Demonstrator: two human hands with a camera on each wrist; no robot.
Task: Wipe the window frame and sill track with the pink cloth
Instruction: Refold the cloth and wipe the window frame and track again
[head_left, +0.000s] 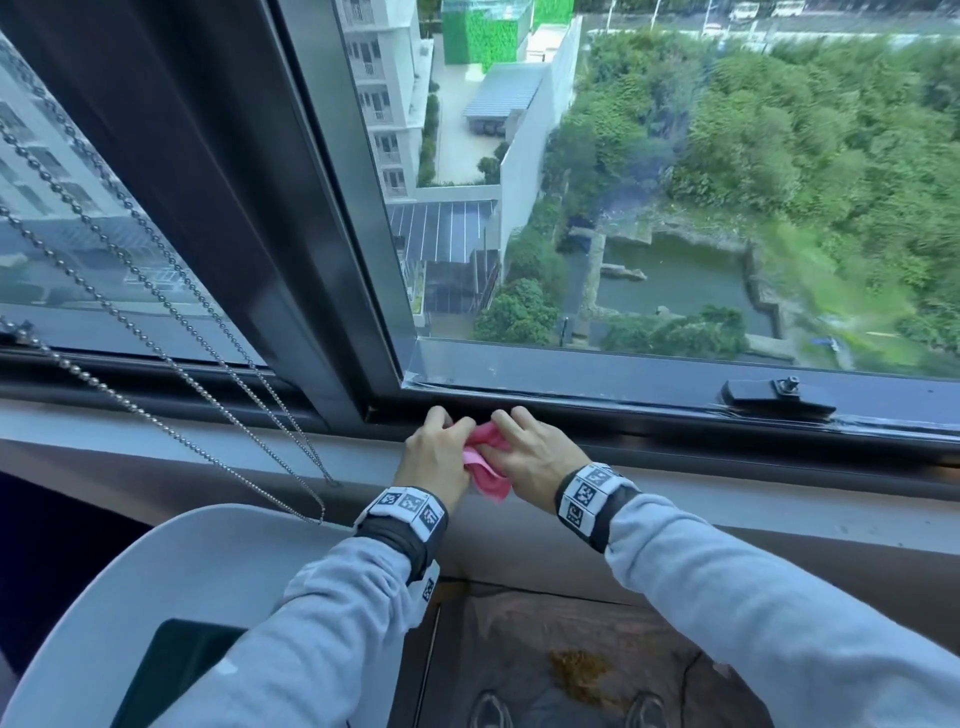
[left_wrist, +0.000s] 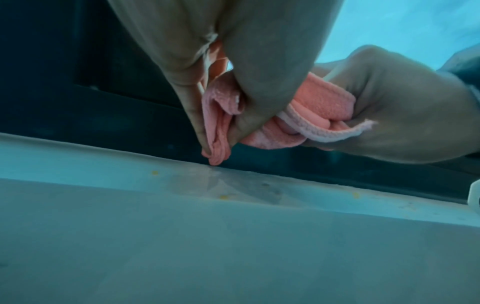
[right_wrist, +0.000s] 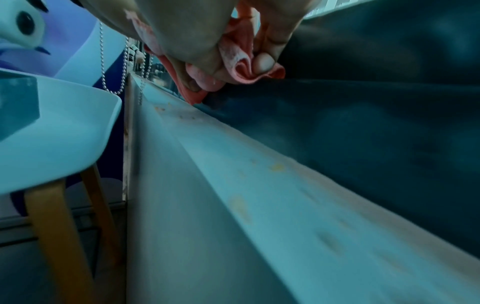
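A bunched pink cloth (head_left: 485, 460) is held between both my hands just in front of the dark sill track (head_left: 623, 423), near the foot of the vertical window frame (head_left: 291, 218). My left hand (head_left: 434, 452) pinches a fold of the cloth (left_wrist: 221, 127) between thumb and fingers, its lowest tip just above the pale sill ledge (left_wrist: 182, 195). My right hand (head_left: 524, 449) grips the other end of the cloth (right_wrist: 241, 70), with its fingers curled round the fabric. Much of the cloth is hidden inside the two hands.
Beaded blind chains (head_left: 171, 332) hang at the left over the sill. A white chair (head_left: 171, 582) with wooden legs (right_wrist: 59, 236) stands close below my left arm. A black window latch (head_left: 776, 397) sits on the frame to the right. Yellowish specks (right_wrist: 276, 167) dot the ledge.
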